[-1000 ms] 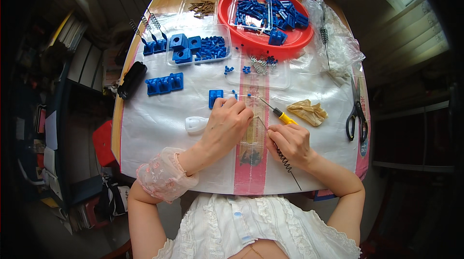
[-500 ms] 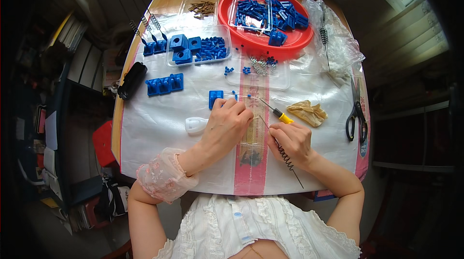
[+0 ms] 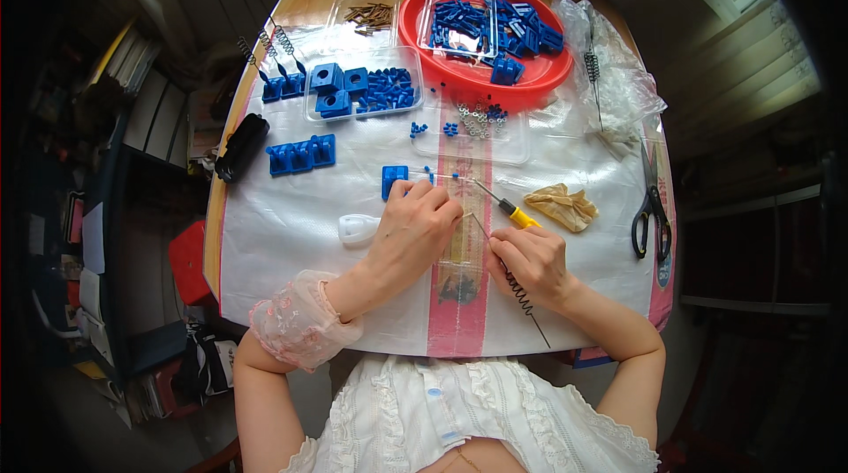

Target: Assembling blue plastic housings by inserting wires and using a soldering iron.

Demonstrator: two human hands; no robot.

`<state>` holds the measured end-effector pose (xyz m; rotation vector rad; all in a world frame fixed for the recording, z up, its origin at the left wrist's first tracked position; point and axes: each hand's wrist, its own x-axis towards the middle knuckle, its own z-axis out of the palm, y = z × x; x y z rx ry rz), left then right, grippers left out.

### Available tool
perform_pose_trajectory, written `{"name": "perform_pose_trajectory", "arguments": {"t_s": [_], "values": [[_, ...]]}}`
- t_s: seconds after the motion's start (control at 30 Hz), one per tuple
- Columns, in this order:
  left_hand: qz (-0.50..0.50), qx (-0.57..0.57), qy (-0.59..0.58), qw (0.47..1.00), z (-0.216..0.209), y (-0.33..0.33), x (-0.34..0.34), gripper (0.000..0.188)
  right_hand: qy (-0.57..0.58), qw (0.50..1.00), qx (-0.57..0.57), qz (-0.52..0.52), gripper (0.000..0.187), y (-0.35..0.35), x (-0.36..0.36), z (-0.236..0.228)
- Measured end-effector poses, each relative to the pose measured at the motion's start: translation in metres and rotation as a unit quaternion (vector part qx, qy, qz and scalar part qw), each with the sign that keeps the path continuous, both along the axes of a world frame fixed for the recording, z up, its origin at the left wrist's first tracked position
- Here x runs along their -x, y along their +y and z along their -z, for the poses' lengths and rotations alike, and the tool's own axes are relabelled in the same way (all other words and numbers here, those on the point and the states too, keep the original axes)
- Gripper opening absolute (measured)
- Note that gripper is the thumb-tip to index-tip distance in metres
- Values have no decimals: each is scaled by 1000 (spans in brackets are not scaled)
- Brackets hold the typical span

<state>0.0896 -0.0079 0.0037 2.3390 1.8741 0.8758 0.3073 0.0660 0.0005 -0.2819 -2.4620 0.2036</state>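
Note:
My right hand [image 3: 530,263] is closed round a thin black wire with a coiled spring section [image 3: 517,289]. One straight end points up and left toward my other hand, and the other end slants down toward the table's near edge. My left hand [image 3: 413,224] is closed with curled fingers; what they pinch is hidden. Just beyond its fingertips sits a square blue plastic block [image 3: 395,178]. A white plastic piece [image 3: 358,229] lies beside that hand's left edge. Between and beyond both hands rests a screwdriver [image 3: 514,211] with a yellow and black handle.
A crumpled tan cloth [image 3: 563,206] and black-handled scissors [image 3: 652,217] lie at right. Farther off stand a red basin [image 3: 565,75] of blue parts and a clear tray [image 3: 413,107] of blue pieces. Loose nuts [image 3: 477,120], a blue clip row [image 3: 302,155] and a black case [image 3: 241,148] surround the work.
My right hand has shifted slightly left, and the coiled wire has moved with it, its lower end lower and farther left. My left hand stays almost still.

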Motion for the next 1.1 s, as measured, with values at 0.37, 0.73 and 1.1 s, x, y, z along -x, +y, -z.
{"name": "perform_pose_trajectory", "arguments": {"t_s": [0.37,0.73,1.1], "values": [[5,-2,-7,1000,2,0,0,8,-2,1000,18,-10,17,-1,2,-5],[11,10,-2,1000,2,0,2,7,30,999,7,40,19,0,1,-4],[6,3,-7,1000,2,0,0,8,-2,1000,-3,2,21,-1,-1,-1]]}}
